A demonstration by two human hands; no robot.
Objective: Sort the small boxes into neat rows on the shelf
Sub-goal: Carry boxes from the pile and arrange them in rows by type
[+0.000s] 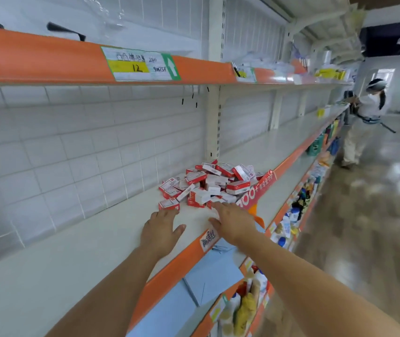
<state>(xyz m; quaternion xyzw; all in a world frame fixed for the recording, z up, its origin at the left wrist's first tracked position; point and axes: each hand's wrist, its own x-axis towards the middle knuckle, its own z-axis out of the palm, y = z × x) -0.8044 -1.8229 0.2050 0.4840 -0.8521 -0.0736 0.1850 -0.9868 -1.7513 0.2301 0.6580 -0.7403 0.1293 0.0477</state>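
Both forearms reach over the shelf (pixel 77 259). The right hand (pixel 234 223), fingers straight, touches the box pile (pixel 208 184) at twelve o'clock. The left hand (pixel 161 229), fingers straight too, is just short of a stray box (pixel 169 204).

Left hand (pixel 161 228) fingertips lie just under a loose box (pixel 169 204) — contact unclear. Right hand (pixel 234 221) fingertips reach the pile (pixel 214 184) edge; whether they pinch a box is hidden by the hand's back. Box print too small to read. Boxes deep in the pile covered by upper ones. Both forearms cut off at bottom edge. Price tag (pixel 140 64) text mostly smeared. Lower shelf goods (pixel 296 210) blurred, kinds unclear. Distant person (pixel 364 117) blurred — what their hands hold can't be told. Top shelf items (pixel 328 72) blurred.
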